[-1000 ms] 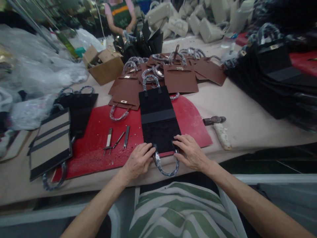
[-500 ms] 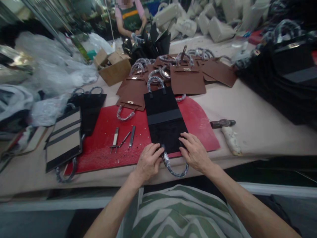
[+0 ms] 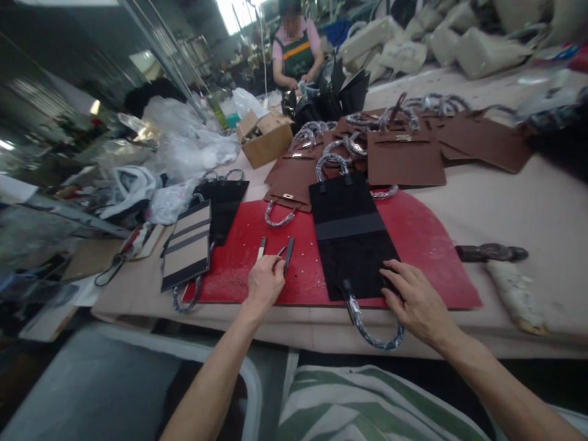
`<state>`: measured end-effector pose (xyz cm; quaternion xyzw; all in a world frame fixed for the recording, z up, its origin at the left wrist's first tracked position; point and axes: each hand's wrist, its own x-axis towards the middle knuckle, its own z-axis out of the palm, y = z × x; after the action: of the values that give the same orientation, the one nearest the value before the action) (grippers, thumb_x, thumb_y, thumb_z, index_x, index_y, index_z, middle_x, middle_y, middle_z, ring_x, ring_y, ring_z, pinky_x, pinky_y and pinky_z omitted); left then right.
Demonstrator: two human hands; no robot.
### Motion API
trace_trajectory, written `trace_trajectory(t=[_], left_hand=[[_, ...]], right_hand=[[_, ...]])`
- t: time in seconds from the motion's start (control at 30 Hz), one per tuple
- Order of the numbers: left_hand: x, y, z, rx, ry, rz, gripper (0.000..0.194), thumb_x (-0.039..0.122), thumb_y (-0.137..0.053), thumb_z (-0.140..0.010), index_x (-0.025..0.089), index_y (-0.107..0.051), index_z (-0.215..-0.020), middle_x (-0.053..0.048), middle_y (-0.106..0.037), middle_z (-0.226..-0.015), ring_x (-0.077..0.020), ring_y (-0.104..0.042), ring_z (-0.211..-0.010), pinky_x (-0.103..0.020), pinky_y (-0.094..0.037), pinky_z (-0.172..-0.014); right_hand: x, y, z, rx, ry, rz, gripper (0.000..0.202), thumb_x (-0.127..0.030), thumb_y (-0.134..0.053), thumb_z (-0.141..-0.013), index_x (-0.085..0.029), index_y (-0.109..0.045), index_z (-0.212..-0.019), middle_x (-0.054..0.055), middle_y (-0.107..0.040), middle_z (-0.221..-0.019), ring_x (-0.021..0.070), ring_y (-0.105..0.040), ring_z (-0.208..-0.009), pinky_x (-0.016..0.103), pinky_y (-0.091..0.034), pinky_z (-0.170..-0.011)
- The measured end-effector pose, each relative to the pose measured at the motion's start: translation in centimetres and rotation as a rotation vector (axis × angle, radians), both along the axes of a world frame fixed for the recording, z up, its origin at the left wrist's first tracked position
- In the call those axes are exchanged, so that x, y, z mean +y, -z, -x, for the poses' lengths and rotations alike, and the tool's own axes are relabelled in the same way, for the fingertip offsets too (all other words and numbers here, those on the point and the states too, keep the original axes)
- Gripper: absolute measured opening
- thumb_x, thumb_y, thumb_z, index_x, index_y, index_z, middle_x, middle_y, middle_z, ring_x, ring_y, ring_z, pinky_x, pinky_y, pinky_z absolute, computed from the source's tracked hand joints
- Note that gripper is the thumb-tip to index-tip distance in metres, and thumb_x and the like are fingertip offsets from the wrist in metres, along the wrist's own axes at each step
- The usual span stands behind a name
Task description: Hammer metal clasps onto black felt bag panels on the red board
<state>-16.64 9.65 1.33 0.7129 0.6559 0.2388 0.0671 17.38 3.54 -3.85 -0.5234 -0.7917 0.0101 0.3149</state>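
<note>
A black bag panel (image 3: 351, 245) lies flat on a red board (image 3: 427, 245), with a plastic-wrapped handle (image 3: 374, 337) at its near end and another handle (image 3: 331, 160) at its far end. My right hand (image 3: 416, 300) rests on the panel's near right corner, fingers apart. To the left, my left hand (image 3: 266, 282) reaches down onto several slim hand tools, its fingers curled together and covering their lower parts. One dark metal tool (image 3: 289, 252) and a pale-handled tool (image 3: 261, 248) stick out beyond the fingers. What the fingertips hold is hidden.
A hammer (image 3: 493, 252) with a wrapped handle lies on the right. Brown bag panels (image 3: 407, 162) pile up behind the board. Black and beige panels (image 3: 188, 245) lie at left, near a cardboard box (image 3: 266, 144). Across the table a person (image 3: 297, 55) handles black bags.
My left hand has left the black panel's near edge and moved left onto the tools. My right hand stays at the panel's corner. The view has swung left.
</note>
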Motion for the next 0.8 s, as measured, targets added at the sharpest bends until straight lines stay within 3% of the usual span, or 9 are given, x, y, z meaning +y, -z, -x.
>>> trace_trajectory(t=[0.1, 0.2, 0.3, 0.4, 0.5, 0.57, 0.67, 0.8], left_hand=[[1.8, -1.2, 0.8, 0.075, -0.055, 0.221, 0.023, 0.034, -0.056, -0.091, 0.020, -0.074, -0.093, -0.011, -0.075, -0.091, -0.0270, -0.070, -0.089, -0.035, -0.051, -0.080], [3.1, -1.7, -0.1, 0.159, -0.039, 0.373, 0.028, 0.042, -0.058, -0.088, 0.020, -0.074, -0.092, -0.014, -0.075, -0.091, -0.0316, -0.070, -0.094, -0.038, -0.051, -0.080], [4.2, -1.4, -1.5, 0.225, -0.063, 0.425, 0.030, 0.044, -0.066, -0.081, 0.016, -0.073, -0.093, -0.021, -0.075, -0.099, -0.0365, -0.069, -0.101, -0.041, -0.052, -0.081], [5.2, -1.0, -2.3, 0.202, -0.132, 0.441, 0.017, 0.033, -0.072, -0.074, 0.016, -0.071, -0.078, -0.022, -0.074, -0.093, -0.0381, -0.070, -0.100, -0.041, -0.052, -0.079], [5.7, -0.8, -2.2, -0.129, -0.125, 0.555, 0.018, 0.025, -0.075, -0.066, 0.018, -0.061, -0.058, -0.014, -0.069, -0.065, -0.0316, -0.072, -0.078, -0.034, -0.051, -0.066], [5.3, -0.9, -1.8, -0.367, -0.080, 0.656, 0.022, 0.030, -0.074, -0.068, 0.018, -0.058, -0.058, -0.007, -0.062, -0.052, -0.0225, -0.066, -0.059, -0.028, -0.048, -0.055], [3.9, -1.2, -1.1, -0.778, 0.036, 0.698, 0.029, 0.040, -0.076, -0.070, 0.015, -0.061, -0.071, -0.004, -0.066, -0.062, -0.0133, -0.060, -0.051, -0.023, -0.047, -0.050], [1.1, -1.0, -1.5, -1.371, 0.157, 0.613, 0.041, 0.039, -0.088, -0.064, 0.014, -0.063, -0.085, -0.003, -0.070, -0.080, -0.0126, -0.064, -0.065, -0.023, -0.054, -0.059]], right_hand=[[-0.1, 0.1, 0.3, 0.006, 0.019, -0.003, 0.032, -0.027, -0.052, -0.094, -0.013, -0.064, -0.120, 0.018, -0.060, -0.130, 0.0341, -0.055, -0.121, 0.054, -0.050, -0.101], [-0.1, 0.2, 0.4, 0.020, 0.028, 0.014, 0.032, -0.026, -0.052, -0.093, -0.014, -0.064, -0.121, 0.018, -0.060, -0.131, 0.0342, -0.055, -0.121, 0.055, -0.050, -0.102], [-0.2, 0.0, 0.5, 0.025, 0.032, 0.028, 0.032, -0.025, -0.052, -0.093, -0.014, -0.064, -0.121, 0.018, -0.060, -0.131, 0.0343, -0.054, -0.122, 0.056, -0.049, -0.103], [-0.4, -0.3, 0.6, 0.024, 0.035, 0.034, 0.032, -0.023, -0.053, -0.092, -0.014, -0.064, -0.121, 0.018, -0.060, -0.132, 0.0337, -0.054, -0.123, 0.055, -0.049, -0.103], [-0.6, -0.5, 0.7, 0.029, 0.037, 0.034, 0.031, -0.022, -0.053, -0.092, -0.015, -0.063, -0.121, 0.017, -0.060, -0.132, 0.0325, -0.054, -0.123, 0.054, -0.048, -0.104], [-0.6, -0.5, 0.7, 0.026, 0.043, 0.030, 0.031, -0.022, -0.053, -0.093, -0.014, -0.063, -0.121, 0.016, -0.060, -0.132, 0.0320, -0.054, -0.123, 0.053, -0.048, -0.104], [-0.6, -0.4, 0.7, 0.015, 0.051, 0.022, 0.030, -0.023, -0.053, -0.093, -0.014, -0.063, -0.120, 0.016, -0.060, -0.132, 0.0322, -0.054, -0.124, 0.053, -0.048, -0.105], [-0.6, -0.3, 0.7, 0.030, 0.059, 0.023, 0.031, -0.023, -0.054, -0.092, -0.016, -0.064, -0.120, 0.015, -0.060, -0.133, 0.0324, -0.054, -0.124, 0.053, -0.047, -0.105]])
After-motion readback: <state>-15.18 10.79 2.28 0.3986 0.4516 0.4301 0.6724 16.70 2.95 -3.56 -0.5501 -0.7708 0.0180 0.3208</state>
